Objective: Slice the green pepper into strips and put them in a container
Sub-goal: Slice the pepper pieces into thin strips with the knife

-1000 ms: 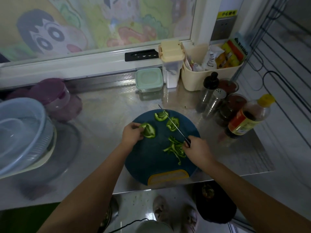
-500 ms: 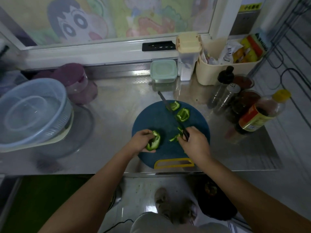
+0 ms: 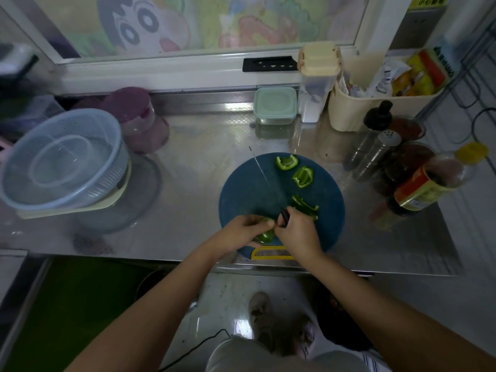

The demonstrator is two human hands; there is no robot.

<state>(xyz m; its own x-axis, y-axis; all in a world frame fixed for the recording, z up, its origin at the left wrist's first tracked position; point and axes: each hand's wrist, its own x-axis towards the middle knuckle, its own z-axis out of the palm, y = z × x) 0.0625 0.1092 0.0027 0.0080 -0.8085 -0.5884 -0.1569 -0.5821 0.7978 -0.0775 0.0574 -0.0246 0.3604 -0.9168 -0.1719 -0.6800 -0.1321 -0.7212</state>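
Round blue cutting board (image 3: 241, 189), yellow grip at its near edge, on a steel counter (image 3: 188, 146). Left hand (image 3: 241, 232): fingers curled round a green pepper piece (image 3: 264, 236) at the board's near-left edge. Right hand (image 3: 298, 232): touching the left, fingers clamped on the dark handle of a knife (image 3: 261, 170), thin blade pointing away and leftward across the board. Cut strips (image 3: 306, 206): small heap on the board, just beyond the right hand. Two uncut pepper pieces (image 3: 303, 176): far side of the board, near each other. Clear mesh basket (image 3: 64, 159): counter's left side, well apart. Lidded pale-green box (image 3: 276, 106): against the back wall.
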